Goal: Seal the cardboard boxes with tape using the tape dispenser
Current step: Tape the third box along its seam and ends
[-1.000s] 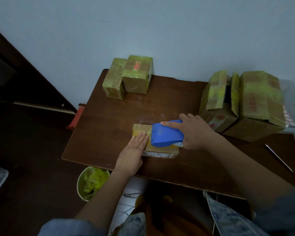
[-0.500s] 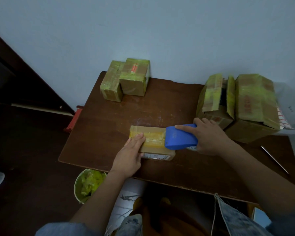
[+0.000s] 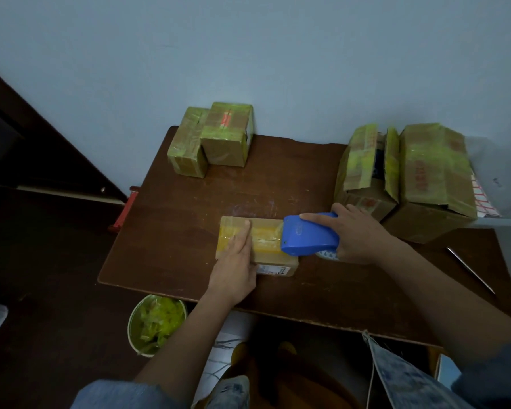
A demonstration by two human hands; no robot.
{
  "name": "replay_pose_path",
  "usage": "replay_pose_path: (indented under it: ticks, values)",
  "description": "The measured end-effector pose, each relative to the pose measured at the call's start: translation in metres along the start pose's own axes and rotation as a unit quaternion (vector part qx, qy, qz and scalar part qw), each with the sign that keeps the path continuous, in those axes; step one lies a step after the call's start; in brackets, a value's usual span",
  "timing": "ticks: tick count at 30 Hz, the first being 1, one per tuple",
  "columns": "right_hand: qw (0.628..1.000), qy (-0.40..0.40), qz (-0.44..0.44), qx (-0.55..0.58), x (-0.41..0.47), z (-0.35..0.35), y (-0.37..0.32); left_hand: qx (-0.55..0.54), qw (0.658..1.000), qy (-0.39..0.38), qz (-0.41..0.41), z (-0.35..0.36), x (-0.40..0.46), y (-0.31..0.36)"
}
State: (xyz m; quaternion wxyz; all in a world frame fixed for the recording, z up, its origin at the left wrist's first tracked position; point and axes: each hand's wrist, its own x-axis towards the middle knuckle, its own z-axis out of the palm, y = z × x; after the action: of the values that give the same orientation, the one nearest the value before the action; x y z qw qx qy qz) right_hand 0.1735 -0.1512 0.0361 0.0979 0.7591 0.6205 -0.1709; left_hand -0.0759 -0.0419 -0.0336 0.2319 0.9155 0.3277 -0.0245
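Here the flat cardboard box [image 3: 258,246] lies on the brown table [image 3: 174,231] near its front edge, the left hand [image 3: 236,261] pressing flat, fingers straight, on its taped top while the right hand [image 3: 357,234] grips the blue tape dispenser [image 3: 310,236] at the box's right end. Behind that box two taped boxes [image 3: 213,140] stand at the table's back left, and at its back right an open box [image 3: 366,175] shows a dark inside I cannot make out, touching a larger box [image 3: 434,178]. Below the table's front edge a round bin [image 3: 157,323] holds crumpled yellow-green scraps.
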Motion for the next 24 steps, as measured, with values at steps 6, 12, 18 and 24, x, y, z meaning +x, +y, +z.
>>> replay_pose_path:
  ticks: [6, 12, 18, 24]
  values:
    - [1.000, 0.005, 0.006, 0.020, -0.002, 0.007, -0.001, 0.097, 0.994, -0.021, 0.034, 0.007, -0.002, -0.001]
    - [0.999, 0.003, 0.018, 0.033, -0.006, 0.004, -0.012, 0.129, 0.989, -0.043, 0.063, -0.006, 0.001, -0.018]
    - [0.998, 0.026, 0.021, 0.056, -0.001, 0.014, -0.038, 0.073, 0.997, -0.011, 0.013, -0.012, -0.001, -0.011]
    - [0.995, 0.032, 0.026, 0.092, -0.001, 0.023, -0.034, 0.083, 0.996, -0.011, 0.042, -0.001, 0.001, -0.014]
